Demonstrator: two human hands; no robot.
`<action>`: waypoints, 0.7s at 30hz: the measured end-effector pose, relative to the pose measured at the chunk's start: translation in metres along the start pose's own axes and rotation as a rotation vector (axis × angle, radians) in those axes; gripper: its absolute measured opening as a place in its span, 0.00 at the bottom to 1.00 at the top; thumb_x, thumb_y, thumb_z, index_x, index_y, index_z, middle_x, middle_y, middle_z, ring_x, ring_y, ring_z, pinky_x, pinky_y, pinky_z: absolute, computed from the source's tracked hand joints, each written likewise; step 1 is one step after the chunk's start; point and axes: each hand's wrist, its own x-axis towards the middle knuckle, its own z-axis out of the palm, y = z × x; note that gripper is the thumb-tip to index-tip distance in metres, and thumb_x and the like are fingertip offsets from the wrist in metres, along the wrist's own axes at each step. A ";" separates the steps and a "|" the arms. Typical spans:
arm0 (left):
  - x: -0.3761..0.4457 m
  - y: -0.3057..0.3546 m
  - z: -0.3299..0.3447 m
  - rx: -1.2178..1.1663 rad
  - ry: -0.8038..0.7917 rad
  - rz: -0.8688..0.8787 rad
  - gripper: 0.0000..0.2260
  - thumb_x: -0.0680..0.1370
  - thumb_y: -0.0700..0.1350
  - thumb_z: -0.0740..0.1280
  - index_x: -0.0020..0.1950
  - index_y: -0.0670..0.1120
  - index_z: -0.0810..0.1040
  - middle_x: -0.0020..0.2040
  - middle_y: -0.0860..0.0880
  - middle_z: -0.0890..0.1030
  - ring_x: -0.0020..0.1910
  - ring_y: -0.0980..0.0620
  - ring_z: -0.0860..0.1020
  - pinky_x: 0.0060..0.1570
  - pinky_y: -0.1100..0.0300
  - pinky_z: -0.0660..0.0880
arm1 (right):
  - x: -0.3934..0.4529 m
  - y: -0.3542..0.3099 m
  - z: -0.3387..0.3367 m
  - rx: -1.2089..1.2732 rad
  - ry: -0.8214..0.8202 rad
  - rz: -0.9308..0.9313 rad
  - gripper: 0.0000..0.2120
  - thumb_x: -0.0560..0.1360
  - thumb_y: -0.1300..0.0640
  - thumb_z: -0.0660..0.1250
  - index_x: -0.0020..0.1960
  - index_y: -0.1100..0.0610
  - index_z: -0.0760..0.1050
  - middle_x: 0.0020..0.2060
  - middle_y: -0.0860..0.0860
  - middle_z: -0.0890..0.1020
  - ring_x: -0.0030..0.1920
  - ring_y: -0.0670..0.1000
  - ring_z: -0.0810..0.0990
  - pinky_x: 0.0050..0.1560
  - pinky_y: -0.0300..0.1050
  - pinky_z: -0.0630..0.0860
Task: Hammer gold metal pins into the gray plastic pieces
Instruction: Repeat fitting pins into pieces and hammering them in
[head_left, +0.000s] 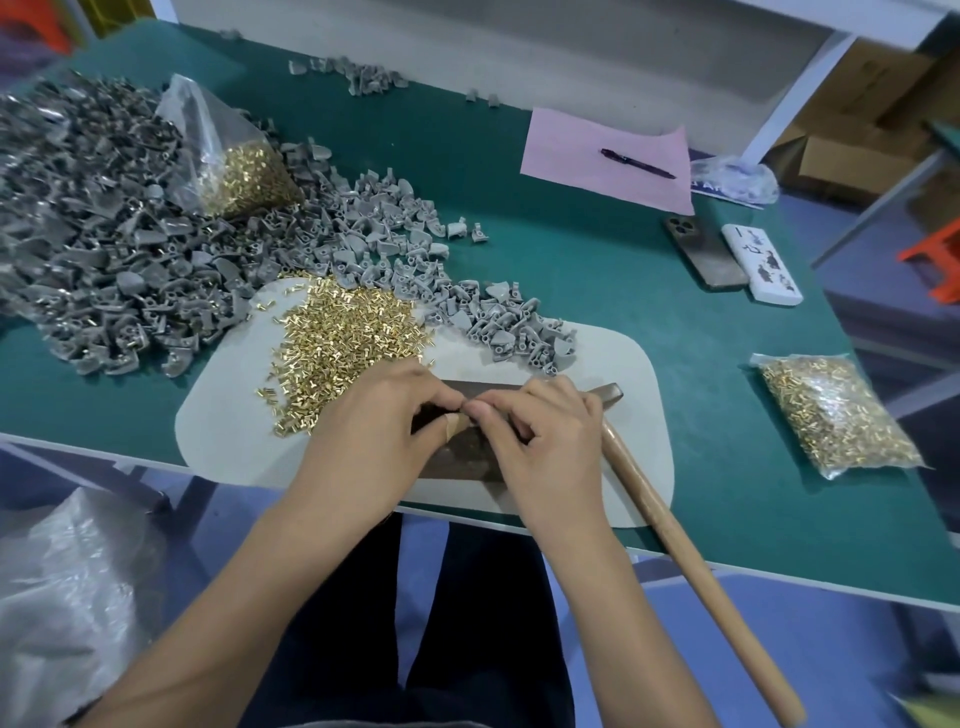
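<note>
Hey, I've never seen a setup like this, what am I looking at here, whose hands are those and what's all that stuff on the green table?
There is no machine here. One camera worn on a person's head looks down at their own two hands. The left hand and right hand meet over a dark metal block, pinching something small between the fingertips; it is too hidden to name. A wooden-handled hammer lies beside the right hand, unheld. On the green table sit a loose heap of gold pins, piles of gray plastic pieces, and two clear bags of pins. Farther back lie a pen on pink paper and a phone.
</note>
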 end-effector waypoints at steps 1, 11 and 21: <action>0.000 0.000 0.001 -0.015 0.007 -0.002 0.05 0.76 0.50 0.72 0.51 0.56 0.84 0.45 0.60 0.77 0.49 0.58 0.72 0.47 0.57 0.72 | 0.000 0.001 -0.001 -0.011 0.000 -0.025 0.04 0.77 0.51 0.73 0.45 0.48 0.86 0.33 0.40 0.73 0.42 0.50 0.74 0.45 0.55 0.68; -0.005 0.000 0.003 -0.012 0.054 -0.031 0.04 0.76 0.54 0.72 0.48 0.57 0.80 0.46 0.61 0.75 0.46 0.61 0.71 0.41 0.59 0.72 | 0.008 0.005 -0.014 -0.128 -0.095 -0.208 0.05 0.79 0.54 0.71 0.48 0.53 0.86 0.35 0.47 0.77 0.40 0.54 0.74 0.39 0.52 0.75; -0.001 0.001 -0.004 0.056 -0.001 -0.010 0.03 0.76 0.54 0.71 0.48 0.60 0.79 0.46 0.60 0.75 0.45 0.61 0.70 0.38 0.59 0.70 | 0.023 -0.003 -0.026 -0.087 -0.268 0.025 0.02 0.73 0.51 0.75 0.45 0.45 0.83 0.38 0.42 0.75 0.41 0.41 0.71 0.39 0.43 0.71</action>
